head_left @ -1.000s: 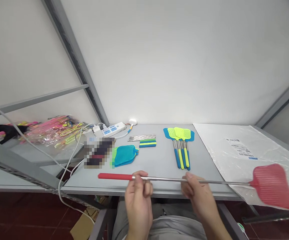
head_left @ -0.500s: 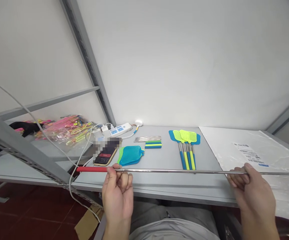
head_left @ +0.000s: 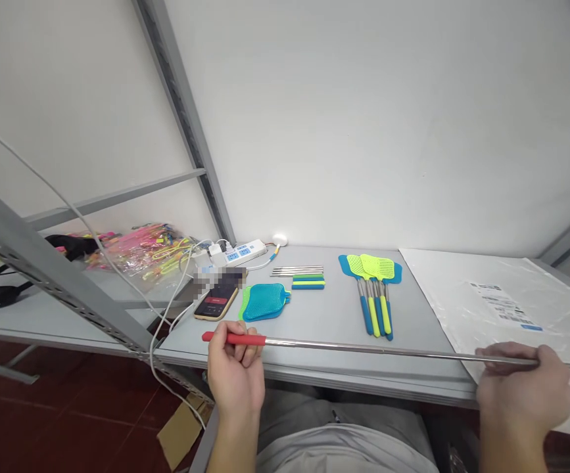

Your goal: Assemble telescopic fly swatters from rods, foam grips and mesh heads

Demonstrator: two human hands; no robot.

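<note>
A long telescopic rod with a red grip spans the front of the table, its right end running out of view. My left hand is closed around the red grip. Further along the metal shaft, my right hand grips it with curled fingers. Beyond the rod lie assembled fly swatters in blue and yellow-green. Left of them are a stack of loose swatter heads, several coloured grip tubes and several thin metal rods.
A phone and a white power strip with cables sit at the left. A white plastic mailer bag covers the right side. The grey shelf post stands at left, before bagged colourful items.
My left hand has shifted from the red grip's inner end to its middle. The rod has moved rightward and tilts down to the right, my right hand moving with it.
</note>
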